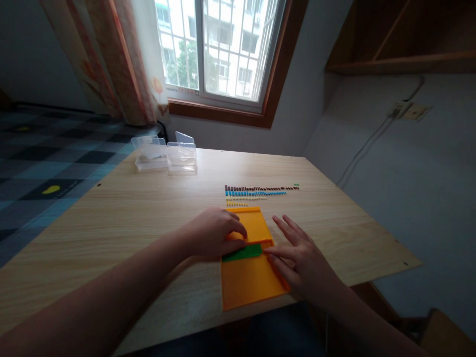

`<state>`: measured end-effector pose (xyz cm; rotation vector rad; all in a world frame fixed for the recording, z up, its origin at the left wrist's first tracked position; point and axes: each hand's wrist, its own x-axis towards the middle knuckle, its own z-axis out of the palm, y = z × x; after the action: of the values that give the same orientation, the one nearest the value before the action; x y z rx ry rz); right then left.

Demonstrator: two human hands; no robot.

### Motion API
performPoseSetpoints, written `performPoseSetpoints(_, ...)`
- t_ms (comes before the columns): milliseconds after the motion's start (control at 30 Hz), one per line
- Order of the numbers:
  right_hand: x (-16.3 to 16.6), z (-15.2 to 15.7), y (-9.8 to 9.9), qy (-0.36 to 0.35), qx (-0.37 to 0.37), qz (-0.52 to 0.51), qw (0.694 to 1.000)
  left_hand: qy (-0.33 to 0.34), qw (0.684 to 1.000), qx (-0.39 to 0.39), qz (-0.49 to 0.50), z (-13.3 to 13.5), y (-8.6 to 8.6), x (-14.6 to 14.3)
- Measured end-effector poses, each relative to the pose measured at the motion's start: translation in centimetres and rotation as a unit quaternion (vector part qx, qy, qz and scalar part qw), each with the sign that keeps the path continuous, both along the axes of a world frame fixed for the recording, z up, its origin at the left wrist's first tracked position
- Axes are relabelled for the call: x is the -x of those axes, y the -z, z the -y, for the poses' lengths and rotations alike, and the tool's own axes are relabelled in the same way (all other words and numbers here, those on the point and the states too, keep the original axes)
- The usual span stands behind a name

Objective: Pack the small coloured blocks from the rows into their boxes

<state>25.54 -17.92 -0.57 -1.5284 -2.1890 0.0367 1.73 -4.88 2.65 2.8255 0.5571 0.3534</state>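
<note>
An orange plastic tray (253,285), in two joined sections, lies near the table's front edge. Across its middle lies a flat green strip (241,253). My left hand (215,230) reaches over the tray's left side, thumb and index tips close together just above the strip; anything between them is too small to make out. At the tray's right edge is my right hand (301,255). Its thumb and index tips come together near the strip's right end, while other fingers stretch out over the table. Whatever they pinch cannot be made out.
Beyond the tray, rows of tiny pieces line the wooden table (156,218): dark brown ones (253,188), blue ones (256,194), pale ones (245,199), yellow ones (236,204) and a few green ones (296,185). Two clear plastic boxes (182,163) stand with raised lids at the back left.
</note>
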Motion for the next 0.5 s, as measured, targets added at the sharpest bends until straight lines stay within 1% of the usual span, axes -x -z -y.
performPoseSetpoints(200,0.0,0.2,0.2,-0.005,-0.005,-0.015,1.000,0.005,1.000,0.009,0.010,0.0,0.1,0.0)
performPoseSetpoints(267,-0.1,0.1,-0.2,-0.007,-0.024,-0.025,0.999,0.006,1.000,0.004,0.021,-0.1,0.2,0.0)
performPoseSetpoints(333,-0.3,0.1,-1.3,-0.010,-0.069,-0.046,0.997,-0.001,0.999,-0.018,0.045,-0.2,0.3,0.0)
performPoseSetpoints(400,-0.8,1.0,-3.0,-0.012,-0.123,-0.082,0.989,-0.012,0.995,-0.051,0.080,-0.4,0.4,0.1)
performPoseSetpoints(433,-1.2,1.8,-3.9,-0.013,-0.146,-0.102,0.984,-0.016,0.993,-0.064,0.097,-0.4,0.4,0.1)
performPoseSetpoints(500,-2.5,4.3,-5.4,-0.013,-0.171,-0.133,0.976,-0.022,0.987,-0.083,0.132,-0.6,0.4,0.2)
